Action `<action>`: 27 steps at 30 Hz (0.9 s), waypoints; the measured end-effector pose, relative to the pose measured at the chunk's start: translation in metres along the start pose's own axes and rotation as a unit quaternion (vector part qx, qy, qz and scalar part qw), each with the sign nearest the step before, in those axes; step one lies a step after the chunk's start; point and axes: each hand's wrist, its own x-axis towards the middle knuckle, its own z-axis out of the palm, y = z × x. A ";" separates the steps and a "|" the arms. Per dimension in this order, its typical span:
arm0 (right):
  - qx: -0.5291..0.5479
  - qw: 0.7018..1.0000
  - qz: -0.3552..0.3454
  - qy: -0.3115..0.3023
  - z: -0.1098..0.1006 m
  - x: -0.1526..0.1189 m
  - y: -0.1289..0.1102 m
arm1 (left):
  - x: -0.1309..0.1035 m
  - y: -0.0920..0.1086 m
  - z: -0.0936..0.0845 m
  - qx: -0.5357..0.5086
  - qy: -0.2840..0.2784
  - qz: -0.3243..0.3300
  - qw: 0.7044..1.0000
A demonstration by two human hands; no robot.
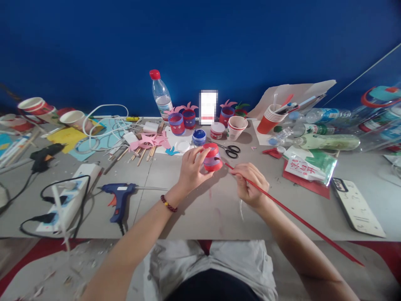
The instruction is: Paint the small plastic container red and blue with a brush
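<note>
A: Lgst pc?
B: Red brush (294,215), butt 4 o'clk, R hand (252,182) clamped on shaft; bristle contact unclear.
A: Containers?
B: Bottle (161,93), 10–11 o'clk: part-full, base part-hid. Red cup stack (268,122), 2 o'clk: pens. Striped cup (212,166), clock ctr: L hand (192,170) clamped on it, inside hard to see. Jar (199,138), 11 o'clk: blue paint.

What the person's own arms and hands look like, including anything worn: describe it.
The left hand is ungloved; around its wrist is a bracelet of small, round, dark red beads with one yellow bead. The right hand is ungloved too, with nothing visible on its wrist. No sleeve shows on either forearm.
</note>
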 end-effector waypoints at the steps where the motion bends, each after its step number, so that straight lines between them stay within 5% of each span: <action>1: -0.013 1.000 0.001 0.007 -0.001 0.001 0.001 | 0.000 0.000 0.000 0.000 0.001 0.000 1.000; 8: -0.041 0.999 0.020 0.009 -0.003 -0.003 0.008 | 0.001 0.001 -0.003 -0.010 -0.013 -0.001 1.000; 27: -0.044 0.989 -0.110 -0.088 0.000 0.000 -0.002 | -0.001 0.002 0.000 0.001 -0.003 -0.011 1.000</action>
